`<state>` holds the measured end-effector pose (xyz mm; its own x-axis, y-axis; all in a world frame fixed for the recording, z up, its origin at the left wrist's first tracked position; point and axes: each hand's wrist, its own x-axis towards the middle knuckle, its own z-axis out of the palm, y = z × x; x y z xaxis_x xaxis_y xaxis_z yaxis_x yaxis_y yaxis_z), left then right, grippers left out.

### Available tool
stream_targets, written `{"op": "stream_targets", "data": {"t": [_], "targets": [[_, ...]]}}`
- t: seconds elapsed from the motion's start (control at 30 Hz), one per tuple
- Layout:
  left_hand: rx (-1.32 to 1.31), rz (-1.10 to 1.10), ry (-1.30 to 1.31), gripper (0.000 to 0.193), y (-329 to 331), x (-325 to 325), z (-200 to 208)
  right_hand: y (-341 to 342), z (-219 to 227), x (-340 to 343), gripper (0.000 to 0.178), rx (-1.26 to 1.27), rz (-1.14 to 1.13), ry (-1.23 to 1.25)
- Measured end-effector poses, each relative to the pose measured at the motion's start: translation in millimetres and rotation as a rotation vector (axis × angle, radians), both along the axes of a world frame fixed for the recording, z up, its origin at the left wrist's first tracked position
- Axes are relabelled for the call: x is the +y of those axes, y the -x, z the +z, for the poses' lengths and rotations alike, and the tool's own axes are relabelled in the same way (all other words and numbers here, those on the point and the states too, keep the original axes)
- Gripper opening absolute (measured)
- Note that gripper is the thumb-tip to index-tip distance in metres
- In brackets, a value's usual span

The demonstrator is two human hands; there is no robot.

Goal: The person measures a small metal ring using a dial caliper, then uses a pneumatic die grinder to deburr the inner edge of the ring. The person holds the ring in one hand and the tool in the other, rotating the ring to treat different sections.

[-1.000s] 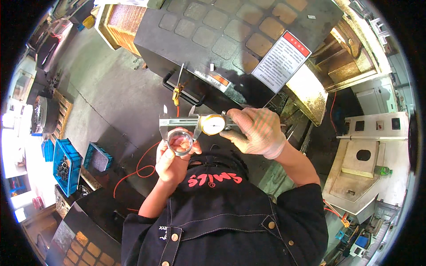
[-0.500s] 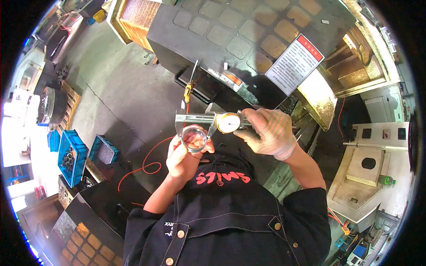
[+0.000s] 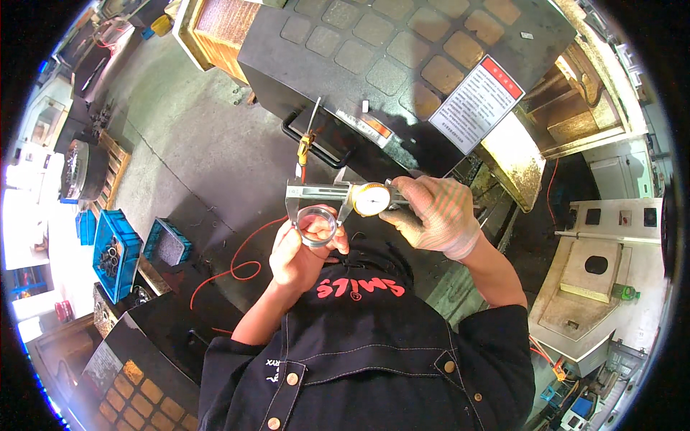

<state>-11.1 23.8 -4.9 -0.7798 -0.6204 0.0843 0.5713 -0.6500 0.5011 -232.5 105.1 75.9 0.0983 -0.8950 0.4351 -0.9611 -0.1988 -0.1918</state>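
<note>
My bare left hand grips a shiny metal ring by its rim, with the fingers showing through the hole. In my gloved right hand is a dial caliper with a round white dial in a yellow bezel. The caliper lies level, and its two long jaws reach down on either side of the ring. Whether both jaw faces touch the metal I cannot tell. My right thumb and fingers close round the caliper's right end, beyond the dial.
Ahead stands a dark machine cover with square pads and a black handle. A yellow air gun hangs there, its red hose trailing across the floor. At left, one blue crate holds metal rings; a smaller blue crate holds grey material.
Both hands stay nearly in place. The caliper has shifted very slightly, and its jaws sit a little differently about the ring.
</note>
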Motion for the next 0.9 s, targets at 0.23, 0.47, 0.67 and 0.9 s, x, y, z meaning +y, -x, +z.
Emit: {"op": "stream_targets", "data": {"t": [0.23,0.47,0.67,0.9], "targets": [[0.027,0.02,0.028,0.061,3.2,0.2,0.6,1.4,-5.4,-3.2,0.047,-0.024,0.051,0.073],[0.044,0.074,0.042,0.044,4.9,0.7,-6.0,0.4,-4.2,-2.8,0.041,-0.048,-0.019,0.013],[-0.025,0.158,0.107,0.045,8.6,4.6,4.7,1.4,-6.2,-2.0,0.041,-0.044,-0.03,-0.005],[-0.022,0.135,0.206,0.049,8.1,0.7,-1.4,3.5,-9.5,-4.1,0.046,-0.017,0.041,0.087]]}}
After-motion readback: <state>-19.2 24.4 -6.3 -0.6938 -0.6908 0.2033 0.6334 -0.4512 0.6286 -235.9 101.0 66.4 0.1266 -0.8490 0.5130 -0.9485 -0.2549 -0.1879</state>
